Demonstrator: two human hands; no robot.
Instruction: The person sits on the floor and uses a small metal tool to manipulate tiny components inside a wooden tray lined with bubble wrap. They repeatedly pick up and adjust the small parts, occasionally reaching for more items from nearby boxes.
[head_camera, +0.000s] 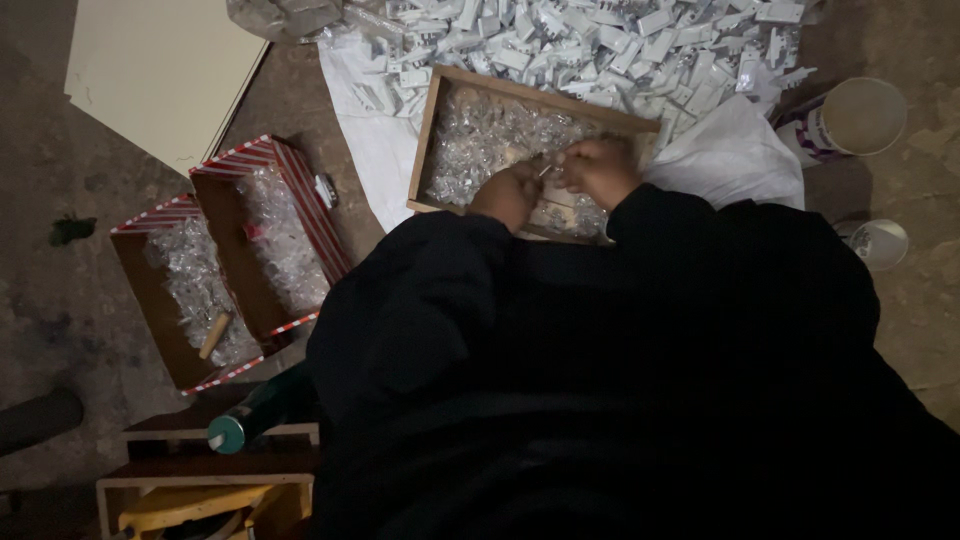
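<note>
Both my hands are over a shallow wooden tray filled with small clear plastic pieces. My left hand is curled at the tray's near edge. My right hand is beside it, fingers pinched toward the left. Between the fingertips of the two hands is a small thin pale piece; which hand grips it is unclear. My black sleeves cover the tray's near side.
A heap of white plastic parts lies on white sheeting beyond the tray. Two cardboard boxes of clear pieces sit left. A paper cup and a smaller cup stand right. A green-capped bottle lies on wooden furniture.
</note>
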